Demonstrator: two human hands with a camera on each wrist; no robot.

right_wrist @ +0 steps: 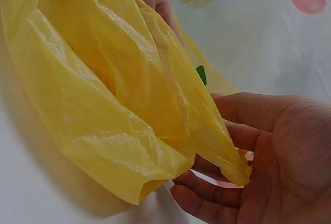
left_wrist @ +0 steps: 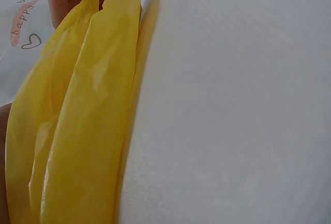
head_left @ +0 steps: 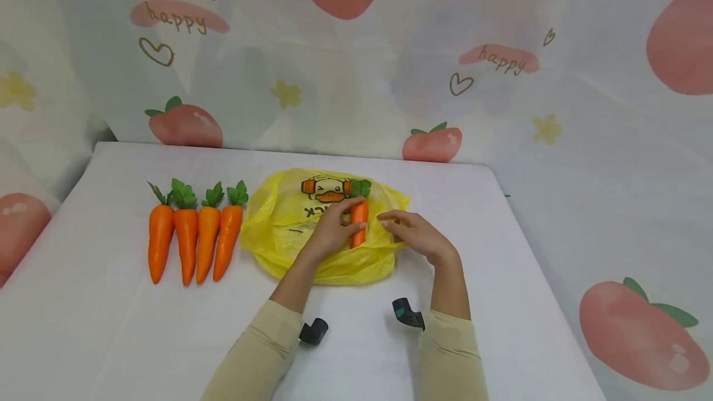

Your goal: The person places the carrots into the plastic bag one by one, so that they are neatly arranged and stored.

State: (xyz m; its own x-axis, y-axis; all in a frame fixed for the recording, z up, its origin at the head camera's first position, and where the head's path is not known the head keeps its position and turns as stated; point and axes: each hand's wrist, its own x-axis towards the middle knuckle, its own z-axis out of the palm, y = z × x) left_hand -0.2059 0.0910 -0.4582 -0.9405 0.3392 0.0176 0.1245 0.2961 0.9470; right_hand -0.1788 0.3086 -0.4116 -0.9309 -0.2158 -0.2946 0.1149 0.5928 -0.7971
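My left hand [head_left: 332,228] holds an orange carrot [head_left: 359,218] with green leaves, its thumb and fingers on either side of the upper part. The carrot lies over the yellow plastic bag [head_left: 278,228], leaves pointing away from me, and its lower end is hidden behind the bag's near edge. At the bag's right side is my right hand [head_left: 418,234]. In the right wrist view the bag's raised corner [right_wrist: 235,172] runs in among the loosely curled fingers [right_wrist: 207,198]. The left wrist view shows mostly the bag's near side [left_wrist: 93,120].
Several carrots [head_left: 206,240] stand in a row left of the bag, leaves at the far end. The white table [head_left: 139,339] ends at a printed cloth backdrop [head_left: 356,79]. A small black camera [head_left: 314,332] sits on the left wrist, another camera [head_left: 406,313] on the right.
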